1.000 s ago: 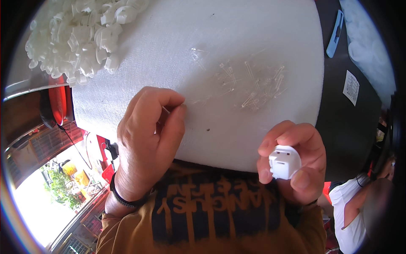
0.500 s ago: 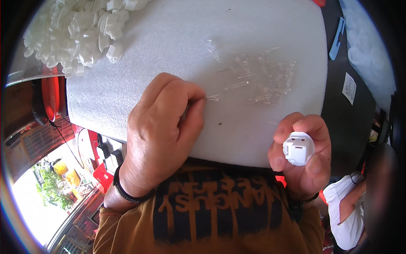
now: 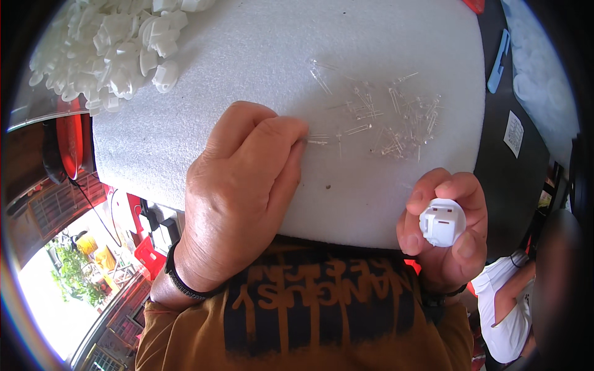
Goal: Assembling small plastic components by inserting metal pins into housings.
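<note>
Left hand (image 3: 238,185): back up, knuckles forward, fingers (image 3: 291,139) curled together at the tips, dark band on wrist. Right hand (image 3: 447,232): raised, fingers curled in a grasp.

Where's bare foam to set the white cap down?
Free: mid foam pad, between the white parts pile and clear LEDs; also the near edge between left hand and right hand. Crowded: top-left corner, LED patch.
</note>
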A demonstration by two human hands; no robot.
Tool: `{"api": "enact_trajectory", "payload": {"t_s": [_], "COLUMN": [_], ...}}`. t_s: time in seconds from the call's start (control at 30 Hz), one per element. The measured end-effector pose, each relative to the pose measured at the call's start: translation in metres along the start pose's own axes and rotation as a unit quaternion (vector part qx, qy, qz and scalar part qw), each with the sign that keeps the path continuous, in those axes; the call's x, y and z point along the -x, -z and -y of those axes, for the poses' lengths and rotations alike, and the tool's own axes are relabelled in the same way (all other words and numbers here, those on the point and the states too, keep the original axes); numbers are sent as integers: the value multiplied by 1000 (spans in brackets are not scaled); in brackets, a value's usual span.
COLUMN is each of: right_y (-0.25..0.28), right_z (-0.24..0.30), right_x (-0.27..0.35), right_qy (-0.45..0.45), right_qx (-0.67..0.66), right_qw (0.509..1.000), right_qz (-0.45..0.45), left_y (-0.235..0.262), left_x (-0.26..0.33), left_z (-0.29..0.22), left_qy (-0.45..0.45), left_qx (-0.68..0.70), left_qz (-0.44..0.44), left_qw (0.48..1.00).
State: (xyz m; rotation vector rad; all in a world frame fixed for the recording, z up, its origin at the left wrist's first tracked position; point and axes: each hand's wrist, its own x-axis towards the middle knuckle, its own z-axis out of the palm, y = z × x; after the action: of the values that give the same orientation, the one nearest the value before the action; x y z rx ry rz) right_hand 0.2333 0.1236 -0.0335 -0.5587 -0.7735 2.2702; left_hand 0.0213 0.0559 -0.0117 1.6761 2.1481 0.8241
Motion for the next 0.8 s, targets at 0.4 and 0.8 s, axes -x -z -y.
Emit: {"api": "enact_trajectory", "payload": {"t_s": [0.4,0.8], "right_y": [-2,-2], "right_z": [-1,-1], "right_x": [-1,2], "right_qy": [12,3], "right_qx": [24,17], "right_qw": [1000,1000], "right_qz": [-9,-24], "left_y": [2,0], "left_x": [1,2], "left_z": [-3,2], "left_qy": [45,-39], "left_qx": [37,-19], "left_qz": [2,3], "left_qw": [998,999]}}
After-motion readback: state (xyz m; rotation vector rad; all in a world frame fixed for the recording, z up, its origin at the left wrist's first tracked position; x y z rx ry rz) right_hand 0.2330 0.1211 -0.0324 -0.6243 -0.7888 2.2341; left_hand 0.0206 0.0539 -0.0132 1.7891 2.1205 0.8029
